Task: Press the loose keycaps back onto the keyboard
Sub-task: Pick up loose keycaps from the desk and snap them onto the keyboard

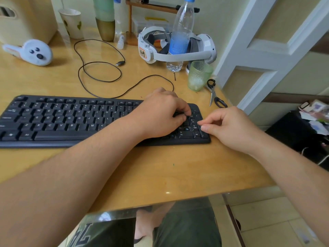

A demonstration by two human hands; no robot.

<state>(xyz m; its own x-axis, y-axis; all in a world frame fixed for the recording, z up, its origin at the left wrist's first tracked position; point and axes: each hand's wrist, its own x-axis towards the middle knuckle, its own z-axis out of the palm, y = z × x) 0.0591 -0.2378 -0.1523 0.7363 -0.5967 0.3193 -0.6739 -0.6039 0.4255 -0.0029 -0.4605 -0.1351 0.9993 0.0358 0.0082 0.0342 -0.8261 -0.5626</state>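
A black keyboard (71, 120) lies across the wooden desk (160, 172). My left hand (160, 114) hovers low over its number pad, fingers curled, thumb and fingertips pinching a small black keycap (178, 114) just above the keys. Two bare round key sockets (187, 129) show below that hand. My right hand (229, 129) sits at the keyboard's right edge. Its thumb and index fingertip meet on the outermost key column, the other fingers curled. Whether anything is held between them is hidden.
The keyboard's black cable (99, 72) loops behind it. Scissors (213, 93), a green glass (199, 75), a water bottle (181, 32) and a white headset (178, 49) crowd the back right. A plush toy (35, 52) and paper cup (71, 22) stand back left. The desk edge (178, 198) is near.
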